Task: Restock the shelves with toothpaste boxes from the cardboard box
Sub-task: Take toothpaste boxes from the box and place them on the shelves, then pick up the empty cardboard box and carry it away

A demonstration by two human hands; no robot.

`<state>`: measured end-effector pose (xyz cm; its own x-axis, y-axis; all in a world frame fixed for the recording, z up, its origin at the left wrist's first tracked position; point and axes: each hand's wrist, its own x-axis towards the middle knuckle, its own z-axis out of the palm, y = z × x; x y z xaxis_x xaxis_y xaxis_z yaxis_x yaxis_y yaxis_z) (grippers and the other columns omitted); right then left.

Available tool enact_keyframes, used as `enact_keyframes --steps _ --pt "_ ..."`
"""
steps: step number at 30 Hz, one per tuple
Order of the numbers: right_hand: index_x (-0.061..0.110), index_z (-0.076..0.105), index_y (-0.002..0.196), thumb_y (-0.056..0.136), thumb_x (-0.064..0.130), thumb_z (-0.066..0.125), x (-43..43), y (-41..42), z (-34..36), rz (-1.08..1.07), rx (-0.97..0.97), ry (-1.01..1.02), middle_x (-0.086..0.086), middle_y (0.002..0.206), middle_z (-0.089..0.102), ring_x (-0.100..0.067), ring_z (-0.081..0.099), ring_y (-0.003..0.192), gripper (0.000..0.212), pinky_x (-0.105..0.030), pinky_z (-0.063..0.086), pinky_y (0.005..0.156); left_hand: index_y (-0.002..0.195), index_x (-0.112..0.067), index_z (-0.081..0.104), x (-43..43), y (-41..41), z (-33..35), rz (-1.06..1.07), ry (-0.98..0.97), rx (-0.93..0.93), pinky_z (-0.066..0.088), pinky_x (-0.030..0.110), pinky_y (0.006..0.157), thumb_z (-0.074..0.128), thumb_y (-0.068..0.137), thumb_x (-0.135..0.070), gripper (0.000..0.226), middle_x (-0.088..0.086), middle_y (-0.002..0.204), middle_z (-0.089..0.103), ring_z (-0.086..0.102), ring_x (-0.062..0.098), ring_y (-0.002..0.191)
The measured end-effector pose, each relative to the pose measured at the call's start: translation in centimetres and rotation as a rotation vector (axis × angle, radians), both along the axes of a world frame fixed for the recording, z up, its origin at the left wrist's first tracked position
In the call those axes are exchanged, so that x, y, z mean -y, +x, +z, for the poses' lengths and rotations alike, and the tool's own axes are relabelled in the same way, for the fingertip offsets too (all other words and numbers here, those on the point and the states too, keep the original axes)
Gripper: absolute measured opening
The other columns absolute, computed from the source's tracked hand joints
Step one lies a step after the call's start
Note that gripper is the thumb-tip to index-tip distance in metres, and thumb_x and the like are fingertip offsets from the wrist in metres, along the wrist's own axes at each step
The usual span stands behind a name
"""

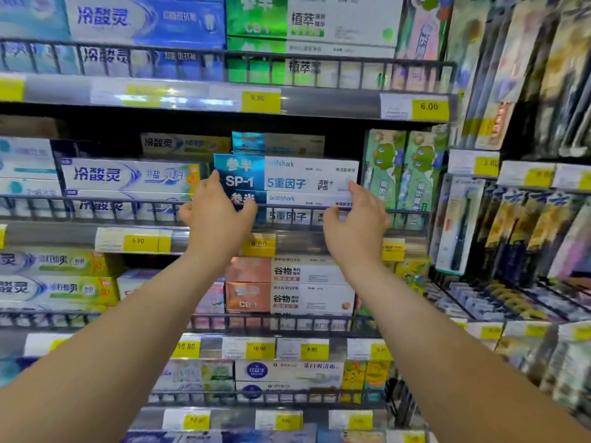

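To the left, the white-and-blue boxes [128, 177] fill their lane on the middle shelf [48, 235], so my lane starts just beside them. My left hand [217, 215] is curled round the dark blue end of the toothpaste box [287, 174], fingers up its left edge and thumb in front. That grip lets me steer the end clear of the neighbours. The toothpaste box lies flat on top of a matching box [287, 215], above the wire rail [134, 203], with its printed face towards me. Its long axis runs left to right along the shelf front, the blue end pointing left and the white end right. I judge that taking it by both ends is how I square it to the one beneath. My right hand [355, 222] grips the white end, forefinger on the lower right corner and thumb tucked under, just beside the green boxes [403, 167]. The cardboard box is out of sight.
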<state>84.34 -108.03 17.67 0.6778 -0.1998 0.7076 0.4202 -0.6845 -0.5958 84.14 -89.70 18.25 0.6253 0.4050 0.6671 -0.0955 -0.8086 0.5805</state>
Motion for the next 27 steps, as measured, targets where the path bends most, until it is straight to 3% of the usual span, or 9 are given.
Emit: enact_keyframes --steps 3,8,14,17,19,22,27 --pt "0.014 0.041 0.138 0.088 0.021 0.052 -0.6 0.0 0.0 -0.022 0.001 0.066 -0.004 0.139 0.044 -0.022 0.03 0.134 0.051 -0.039 0.015 0.111 0.142 -0.011 0.031 -0.2 -0.1 -0.3 -0.018 0.017 0.018 0.023 0.044 0.104 0.055 0.088 -0.037 0.065 0.006 0.138 0.044 0.042 0.024 0.125" --pt "0.012 0.042 0.138 0.087 0.022 0.053 -1.1 0.3 -0.1 -0.047 -0.008 0.134 -0.006 0.141 0.04 -0.022 0.03 0.134 0.053 -0.04 0.015 0.111 0.127 -0.021 0.047 -0.7 0.2 -0.6 -0.057 -0.001 0.06 0.027 0.045 0.095 0.054 0.084 -0.039 0.047 -0.004 0.115 0.061 0.056 0.022 0.104" --pt "0.012 0.041 0.137 0.087 0.022 0.054 -1.5 0.1 -0.5 -0.03 0.008 0.134 -0.005 0.143 0.038 -0.022 0.028 0.136 0.053 -0.04 0.013 0.112 0.136 -0.02 0.04 -1.1 -0.2 -1.3 -0.136 -0.022 0.097 0.024 0.046 0.104 0.057 0.084 -0.037 0.058 -0.003 0.13 0.053 0.051 0.02 0.115" --pt "0.014 0.042 0.137 0.088 0.021 0.054 -2.0 -0.8 -1.4 0.059 0.082 0.051 -0.002 0.14 0.04 -0.019 0.029 0.133 0.051 -0.035 0.014 0.111 0.138 -0.019 0.038 -1.3 -1.8 -2.2 -0.18 -0.01 0.161 0.031 0.049 0.107 0.058 0.086 -0.038 0.059 0.0 0.134 0.049 0.047 0.019 0.121" --pt "0.015 0.044 0.136 0.088 0.021 0.054 -2.5 -1.7 -2.4 0.154 0.134 -0.026 -0.002 0.138 0.043 -0.018 0.032 0.131 0.049 -0.033 0.019 0.111 0.139 -0.021 0.039 -1.3 -3.3 -3.2 -0.219 -0.011 0.182 0.037 0.039 0.105 0.058 0.087 -0.041 0.059 -0.002 0.133 0.05 0.046 0.014 0.121" --pt "0.016 0.044 0.137 0.09 0.021 0.053 -4.0 -3.1 -4.6 0.305 0.101 -0.11 -0.001 0.139 0.046 -0.018 0.032 0.132 0.047 -0.031 0.019 0.112 0.138 -0.02 0.042 -1.5 -5.8 -5.2 -0.233 -0.06 0.155 0.034 0.01 0.092 0.06 0.088 -0.037 0.055 -0.007 0.129 0.049 0.045 -0.001 0.111" --pt "0.012 0.05 0.132 0.089 0.023 0.056 -7.6 -4.9 -9.5 0.531 -0.02 -0.148 -0.005 0.13 0.054 -0.023 0.044 0.125 0.044 -0.042 0.034 0.108 0.134 -0.022 0.047 -4.0 -10.6 -10.1 -0.113 -0.194 0.017 0.038 0.016 0.088 0.062 0.088 -0.036 0.05 -0.013 0.124 0.051 0.046 -0.001 0.108"
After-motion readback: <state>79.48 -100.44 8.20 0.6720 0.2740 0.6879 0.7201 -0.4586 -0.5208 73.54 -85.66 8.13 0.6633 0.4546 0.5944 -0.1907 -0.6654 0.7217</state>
